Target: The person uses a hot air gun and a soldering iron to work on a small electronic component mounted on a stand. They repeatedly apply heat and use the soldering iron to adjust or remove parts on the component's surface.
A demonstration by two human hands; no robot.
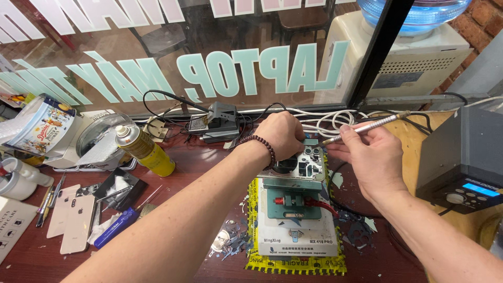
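My left hand point(282, 133), with a dark bead bracelet on the wrist, is closed at the far end of a phone body point(306, 166) that lies clamped in a green fixture point(291, 202) on a white base with yellow tape. What the fingers hold is hidden. My right hand point(371, 157) grips a slim silver pen-shaped tool point(367, 127), its tip pointing left toward the phone's top edge beside my left hand.
A yellow spray can point(144, 149) lies at left, near a tin point(39, 123), two pink phone backs point(70, 217) and a blue screwdriver point(115, 226). A grey station with a lit display point(463, 157) stands at right. Cables point(325, 119) run along the window. Broken shards point(233, 241) lie by the fixture.
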